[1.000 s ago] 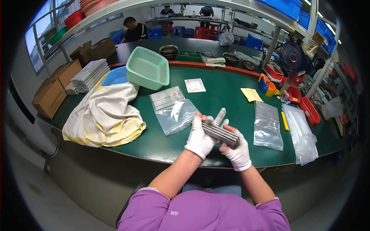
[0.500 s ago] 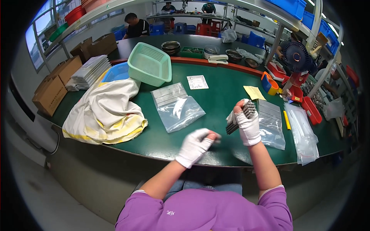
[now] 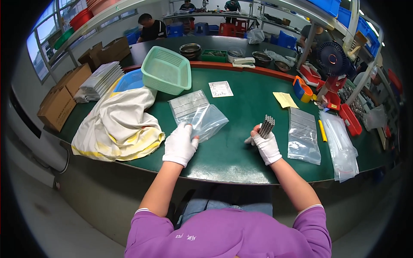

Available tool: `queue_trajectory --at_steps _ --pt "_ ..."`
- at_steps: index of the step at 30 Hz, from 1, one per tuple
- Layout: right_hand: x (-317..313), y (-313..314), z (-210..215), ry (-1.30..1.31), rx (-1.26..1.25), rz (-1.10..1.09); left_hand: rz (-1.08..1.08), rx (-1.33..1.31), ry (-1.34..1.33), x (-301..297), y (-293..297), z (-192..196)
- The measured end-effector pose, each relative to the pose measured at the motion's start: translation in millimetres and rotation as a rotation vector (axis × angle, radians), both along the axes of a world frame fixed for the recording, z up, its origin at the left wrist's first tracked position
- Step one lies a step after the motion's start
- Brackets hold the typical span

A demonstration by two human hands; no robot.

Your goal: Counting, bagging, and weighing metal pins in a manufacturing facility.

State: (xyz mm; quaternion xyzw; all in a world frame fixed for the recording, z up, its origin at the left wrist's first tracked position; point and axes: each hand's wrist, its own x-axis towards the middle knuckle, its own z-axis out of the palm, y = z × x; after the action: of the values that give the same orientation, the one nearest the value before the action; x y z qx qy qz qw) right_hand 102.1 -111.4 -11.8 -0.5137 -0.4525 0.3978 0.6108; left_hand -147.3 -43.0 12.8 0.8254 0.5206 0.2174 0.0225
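At the lower edge of the frame, purple sleeves and two bare forearms are seen, each ending in a white glove. The left hand [image 3: 180, 144] is laid flat, fingers loosely spread, on the near corner of a clear plastic bag [image 3: 202, 118] at centre frame; nothing is clasped by it. The right hand [image 3: 265, 146] is closed around the lower end of a bundle of thin grey metal rods [image 3: 267, 126], held upright just above the green table [image 3: 232, 150], right of centre.

Just right of the bundle, a stack of filled clear bags [image 3: 303, 133] is laid flat; further right, loose empty bags [image 3: 342, 146] are draped toward the table edge. At left, a cream cloth with yellow trim [image 3: 118, 127] is heaped. Beyond the hands, a small printed slip [image 3: 220, 89] and a yellow note [image 3: 285, 99] are placed on the table. At upper left centre, a mint-green mesh basket [image 3: 167, 75] is set, with cardboard boxes [image 3: 64, 96] stacked at far left. At upper right, a small dark fan [image 3: 331, 58] is stood. On a far bench, metal bowls [image 3: 190, 49] are kept, with other people seated behind.
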Motion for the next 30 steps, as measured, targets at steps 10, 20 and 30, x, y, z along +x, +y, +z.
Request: queue_trajectory --at_steps 10,20,30 --pt "-31.9 -3.4 41.7 0.102 -0.181 0.176 0.071 0.026 -0.117 -1.2 -1.1 -12.2" --pt "-92.8 30.7 31.5 0.381 -0.75 0.682 0.127 0.139 -0.332 1.3 4.7 -26.2" --pt "-96.6 77.9 11.5 0.718 -0.593 0.522 -0.108 0.28 -0.599 1.6 2.8 -31.1"
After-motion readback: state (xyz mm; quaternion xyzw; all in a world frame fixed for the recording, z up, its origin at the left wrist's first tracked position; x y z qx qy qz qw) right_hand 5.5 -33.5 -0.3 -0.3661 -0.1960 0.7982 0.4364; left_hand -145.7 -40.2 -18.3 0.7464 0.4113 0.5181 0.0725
